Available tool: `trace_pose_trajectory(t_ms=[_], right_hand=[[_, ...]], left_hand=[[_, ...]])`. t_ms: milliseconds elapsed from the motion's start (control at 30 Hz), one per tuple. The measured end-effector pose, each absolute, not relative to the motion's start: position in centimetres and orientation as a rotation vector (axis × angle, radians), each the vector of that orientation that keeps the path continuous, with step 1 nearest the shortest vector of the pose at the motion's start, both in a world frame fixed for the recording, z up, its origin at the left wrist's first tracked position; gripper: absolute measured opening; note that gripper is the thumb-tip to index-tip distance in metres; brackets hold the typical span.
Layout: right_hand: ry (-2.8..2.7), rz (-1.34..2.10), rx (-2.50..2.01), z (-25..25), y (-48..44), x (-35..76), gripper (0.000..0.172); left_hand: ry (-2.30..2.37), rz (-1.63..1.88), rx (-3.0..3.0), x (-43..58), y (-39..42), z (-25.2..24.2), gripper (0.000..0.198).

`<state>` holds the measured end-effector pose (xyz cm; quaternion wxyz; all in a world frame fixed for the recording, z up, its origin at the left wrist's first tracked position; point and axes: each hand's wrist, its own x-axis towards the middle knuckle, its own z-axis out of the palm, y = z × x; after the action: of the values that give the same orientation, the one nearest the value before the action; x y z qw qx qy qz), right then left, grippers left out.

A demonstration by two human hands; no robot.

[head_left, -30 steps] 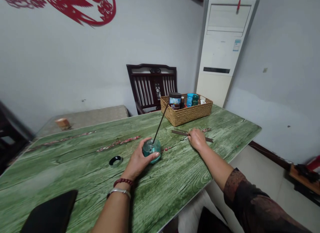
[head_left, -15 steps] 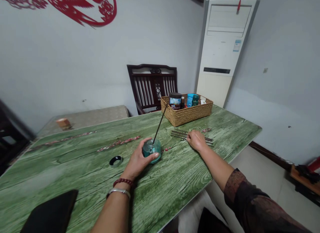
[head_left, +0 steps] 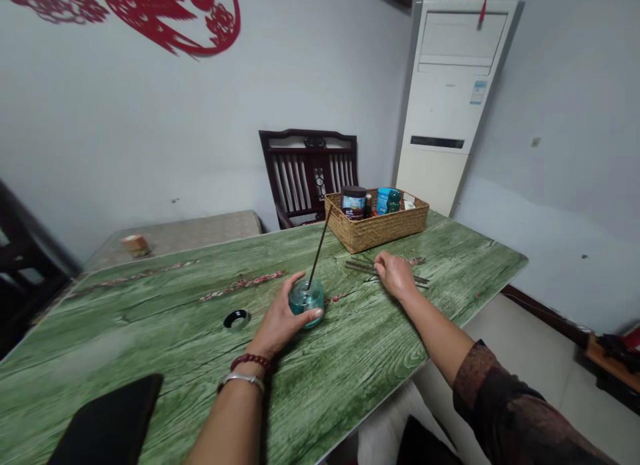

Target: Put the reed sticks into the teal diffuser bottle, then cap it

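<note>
While the left hand (head_left: pixel 280 322) wraps its fingers around a small teal glass jar (head_left: pixel 306 298), thumb on the near side and the other fingers curled round the far side, the jar stands upright on the green wood-grain surface (head_left: pixel 150 318). One thin dark stick (head_left: pixel 319 248) stands in the jar and leans up and away to the right, its tip in front of the woven wicker basket (head_left: pixel 380 230).

The right hand (head_left: pixel 397 275) lies palm down, to the right of the jar and apart from it, on a loose bundle of thin dark sticks (head_left: pixel 360 266) that lie flat on the surface just in front of the basket. Its fingers are bent down onto the sticks, but I cannot tell whether they pinch one.

A black ring-shaped lid (head_left: pixel 237 318) lies left of the jar, apart from it. The left wrist wears a dark red bead bracelet (head_left: pixel 250 360) and a silver bangle (head_left: pixel 241 380). The basket holds a dark-lidded tub (head_left: pixel 354 202) and blue-green containers (head_left: pixel 387 200). Behind it stands a dark wooden chair (head_left: pixel 307 168), with a white upright air conditioner (head_left: pixel 450 98) in the corner.
</note>
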<state>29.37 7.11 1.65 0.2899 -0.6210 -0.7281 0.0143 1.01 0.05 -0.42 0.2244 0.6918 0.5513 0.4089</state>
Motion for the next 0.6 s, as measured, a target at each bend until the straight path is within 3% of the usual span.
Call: trace_pose_trajectory(t_ms=[167, 300, 600], right_hand=[[-1.548, 0.521, -1.141, 5.0, 6.7, 28.1, 0.016], [-1.286, 0.92, -0.681, 8.1, 5.2, 25.6, 0.026], [-1.332, 0.894, -0.533, 10.1, 4.4, 19.6, 0.023]], left_hand=[[1.445, 1.15, 1.907, 0.8, -0.1, -0.2, 0.088], [1.406, 1.124, 1.894, 0.6, 0.0, -0.3, 0.08], [1.403, 1.173, 1.873, 0.8, 0.2, -0.4, 0.076]])
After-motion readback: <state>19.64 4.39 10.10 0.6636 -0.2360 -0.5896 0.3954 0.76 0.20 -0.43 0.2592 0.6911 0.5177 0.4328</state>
